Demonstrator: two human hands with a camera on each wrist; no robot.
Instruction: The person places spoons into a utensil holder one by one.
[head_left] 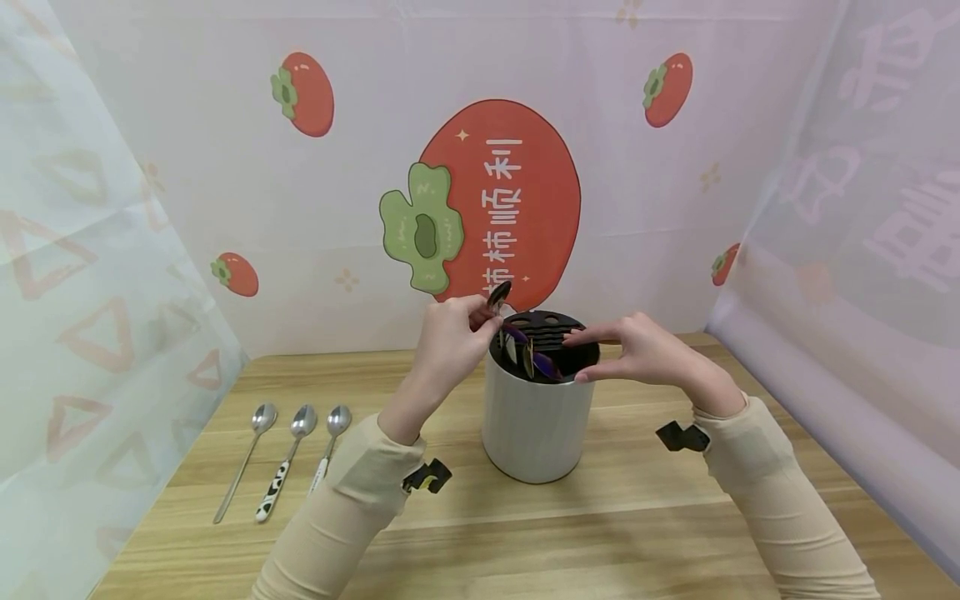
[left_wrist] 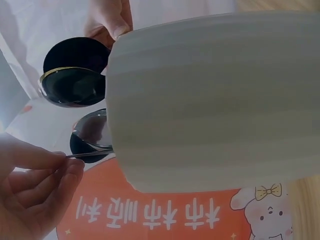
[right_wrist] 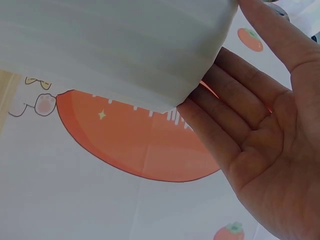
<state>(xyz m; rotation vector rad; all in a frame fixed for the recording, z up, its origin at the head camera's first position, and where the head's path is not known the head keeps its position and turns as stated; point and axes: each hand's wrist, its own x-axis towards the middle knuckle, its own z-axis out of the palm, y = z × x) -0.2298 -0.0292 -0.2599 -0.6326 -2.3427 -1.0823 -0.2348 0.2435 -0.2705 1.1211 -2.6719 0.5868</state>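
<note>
My left hand (head_left: 453, 333) is over the left of the white utensil holder (head_left: 536, 429), pinching a thin metal spoon (left_wrist: 90, 153) between thumb and fingers at the rim. A dark oval end (head_left: 498, 293) shows above those fingers. The spoon's lower part is hidden in the holder. Several other spoons stand in it, one silver (left_wrist: 95, 127) and one dark with a gold edge (left_wrist: 75, 86). My right hand (head_left: 645, 354) spans the holder's right side, its thumb at the front rim and its extended fingers over the far edge.
Three spoons lie side by side on the wooden table (head_left: 637, 533) at the left: a plain silver one (head_left: 243, 467), a black-and-white handled one (head_left: 285, 467) and a white-handled one (head_left: 330, 442). A tomato-patterned cloth (head_left: 360, 100) hangs behind.
</note>
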